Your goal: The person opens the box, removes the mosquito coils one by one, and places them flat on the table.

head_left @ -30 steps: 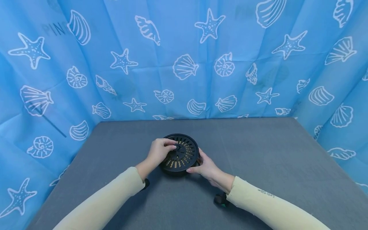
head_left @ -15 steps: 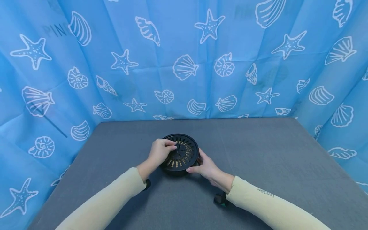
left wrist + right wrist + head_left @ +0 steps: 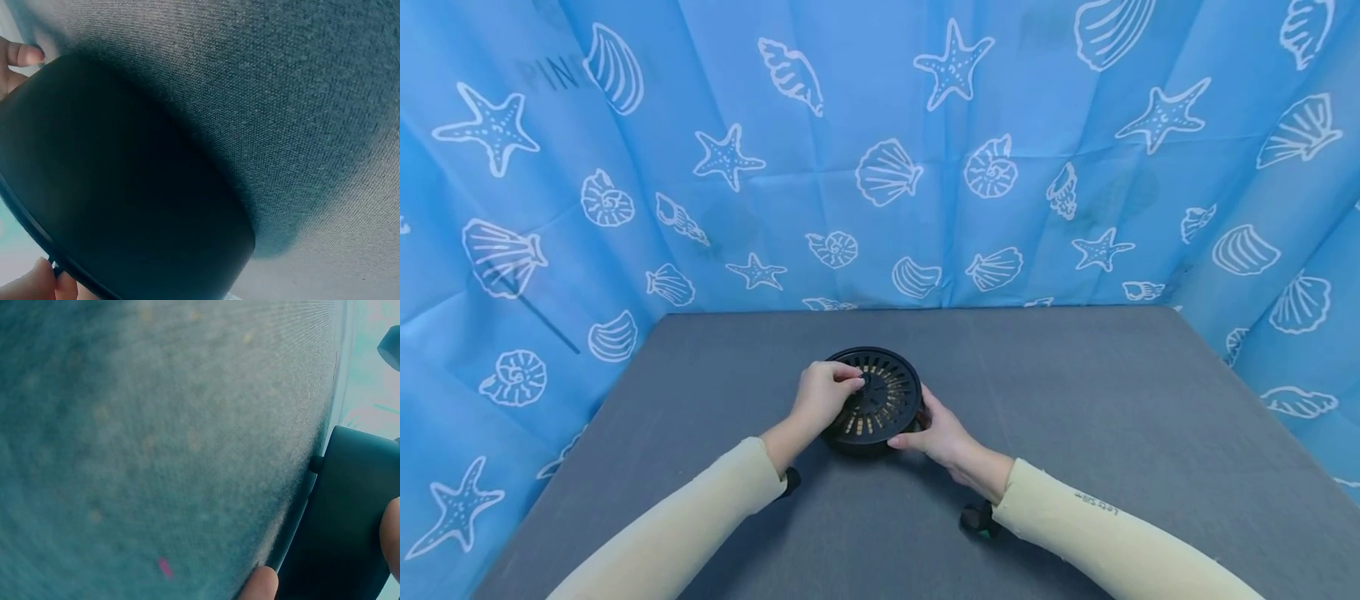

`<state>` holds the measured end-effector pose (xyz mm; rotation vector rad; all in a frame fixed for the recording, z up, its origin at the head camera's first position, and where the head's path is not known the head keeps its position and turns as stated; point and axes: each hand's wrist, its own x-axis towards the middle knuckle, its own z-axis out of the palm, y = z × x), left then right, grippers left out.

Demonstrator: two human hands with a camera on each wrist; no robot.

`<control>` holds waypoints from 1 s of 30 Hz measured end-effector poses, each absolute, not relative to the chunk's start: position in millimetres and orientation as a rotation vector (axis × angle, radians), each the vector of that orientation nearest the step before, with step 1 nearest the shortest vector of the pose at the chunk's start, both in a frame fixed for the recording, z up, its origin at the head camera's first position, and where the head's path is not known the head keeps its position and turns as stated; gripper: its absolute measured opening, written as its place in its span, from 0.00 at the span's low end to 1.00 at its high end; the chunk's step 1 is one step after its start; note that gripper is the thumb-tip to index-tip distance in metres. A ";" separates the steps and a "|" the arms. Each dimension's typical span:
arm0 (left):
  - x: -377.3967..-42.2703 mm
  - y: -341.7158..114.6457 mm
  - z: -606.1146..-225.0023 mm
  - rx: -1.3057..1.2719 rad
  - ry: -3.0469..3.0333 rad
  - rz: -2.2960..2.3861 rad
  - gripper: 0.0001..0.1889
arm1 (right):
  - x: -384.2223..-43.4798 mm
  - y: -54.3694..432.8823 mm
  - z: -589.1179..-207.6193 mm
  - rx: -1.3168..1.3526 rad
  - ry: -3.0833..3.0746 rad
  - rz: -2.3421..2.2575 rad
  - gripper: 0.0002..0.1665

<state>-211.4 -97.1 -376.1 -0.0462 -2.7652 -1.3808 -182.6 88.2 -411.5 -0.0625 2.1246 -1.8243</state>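
Observation:
A round black container (image 3: 861,450) with a slotted black lid (image 3: 880,406) sits on the grey table, light tan showing through the slots. At the middle of the lid, my left hand (image 3: 818,398) pinches a small black knob, mostly hidden by the fingertips. My right hand (image 3: 946,437) grips the container's right side, thumb at the near edge and fingers around behind. Seen from the left wrist, the dark side wall (image 3: 131,175) fills much of the view. In the right wrist view, right-hand fingers (image 3: 259,586) lie against the black wall (image 3: 344,519).
Grey fabric (image 3: 1060,417) covers the table. A blue curtain (image 3: 880,100) with white shells and starfish hangs behind and at both sides. Black wrist devices (image 3: 977,518) sit under the pale sleeves (image 3: 1097,525).
Both hands keep their hold on the lid knob and the container's side. The head view has shifted very slightly.

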 end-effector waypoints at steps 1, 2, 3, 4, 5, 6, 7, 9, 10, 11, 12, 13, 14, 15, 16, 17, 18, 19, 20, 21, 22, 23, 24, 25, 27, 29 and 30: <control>-211.2 -96.9 -376.0 -0.043 -2.761 -1.383 0.07 | -182.6 88.2 -411.5 -0.066 2.126 -1.822 0.57; -211.0 -96.6 -375.8 -0.040 -2.757 -1.384 0.07 | -182.5 88.3 -411.6 -0.069 2.129 -1.820 0.57; -210.8 -96.3 -375.4 -0.037 -2.753 -1.386 0.07 | -182.4 88.4 -411.8 -0.074 2.131 -1.820 0.57; -210.8 -96.0 -374.9 -0.032 -2.749 -1.391 0.07 | -182.3 88.6 -411.9 -0.077 2.134 -1.819 0.57; -210.8 -95.7 -374.3 -0.024 -2.745 -1.399 0.07 | -182.1 88.7 -412.0 -0.081 2.134 -1.821 0.57; -210.8 -95.4 -373.8 -0.017 -2.742 -1.411 0.07 | -182.0 88.9 -412.1 -0.083 2.135 -1.822 0.57; -210.9 -95.3 -373.2 -0.008 -2.739 -1.420 0.07 | -181.9 89.2 -412.3 -0.084 2.134 -1.822 0.57; -211.3 -95.3 -371.9 0.009 -2.731 -1.441 0.08 | -181.9 89.6 -412.4 -0.082 2.132 -1.821 0.57; -211.4 -95.4 -371.3 0.018 -2.725 -1.453 0.08 | -181.9 89.7 -412.2 -0.079 2.131 -1.818 0.57; -211.6 -95.7 -370.7 0.027 -2.719 -1.465 0.08 | -181.9 89.8 -412.0 -0.076 2.130 -1.816 0.58; -211.6 -96.1 -370.4 0.034 -2.712 -1.479 0.08 | -182.0 89.8 -412.0 -0.072 2.129 -1.812 0.58; -211.6 -96.5 -370.1 0.038 -2.705 -1.489 0.08 | -182.1 89.8 -412.0 -0.067 2.133 -1.803 0.58; -211.6 -97.0 -369.9 0.042 -2.695 -1.502 0.08 | -182.2 89.7 -412.0 -0.062 2.135 -1.797 0.59; -211.7 -97.5 -369.8 0.045 -2.685 -1.517 0.08 | -182.3 89.6 -412.0 -0.056 2.140 -1.790 0.59; -211.7 -98.3 -369.5 0.050 -2.673 -1.533 0.08 | -182.4 89.3 -412.0 -0.052 2.146 -1.785 0.59; -211.7 -99.1 -369.3 0.055 -2.663 -1.546 0.08 | -182.6 89.1 -412.1 -0.052 2.149 -1.781 0.60; -211.6 -99.9 -369.0 0.057 -2.650 -1.560 0.08 | -182.8 88.9 -412.2 -0.052 2.154 -1.777 0.60; -211.3 -100.7 -368.5 0.062 -2.640 -1.575 0.08 | -182.8 88.8 -412.3 -0.052 2.159 -1.773 0.60; -211.0 -101.7 -367.8 0.066 -2.631 -1.587 0.08 | -182.8 88.8 -412.5 -0.055 2.160 -1.773 0.60; -210.8 -102.7 -367.4 0.070 -2.621 -1.599 0.08 | -182.9 88.8 -412.6 -0.058 2.161 -1.773 0.60; -210.2 -103.9 -366.5 0.072 -2.609 -1.611 0.08 | -183.0 88.8 -412.8 -0.061 2.161 -1.772 0.60; -209.3 -105.1 -365.7 0.071 -2.599 -1.618 0.09 | -183.1 88.9 -413.0 -0.061 2.159 -1.771 0.60; -208.2 -106.5 -364.5 0.066 -2.588 -1.630 0.09 | -183.2 88.8 -413.4 -0.060 2.159 -1.768 0.60; -207.2 -108.0 -363.4 0.066 -2.578 -1.640 0.09 | -183.4 88.8 -413.7 -0.059 2.158 -1.766 0.60; -205.1 -111.6 -361.0 0.060 -2.557 -1.650 0.10 | -183.9 88.9 -414.3 -0.058 2.157 -1.763 0.60; -202.6 -115.4 -358.2 0.057 -2.541 -1.656 0.11 | -184.1 89.2 -414.9 -0.062 2.155 -1.767 0.60; -201.6 -117.4 -356.9 0.054 -2.534 -1.654 0.11 | -184.1 89.5 -415.0 -0.069 2.151 -1.772 0.60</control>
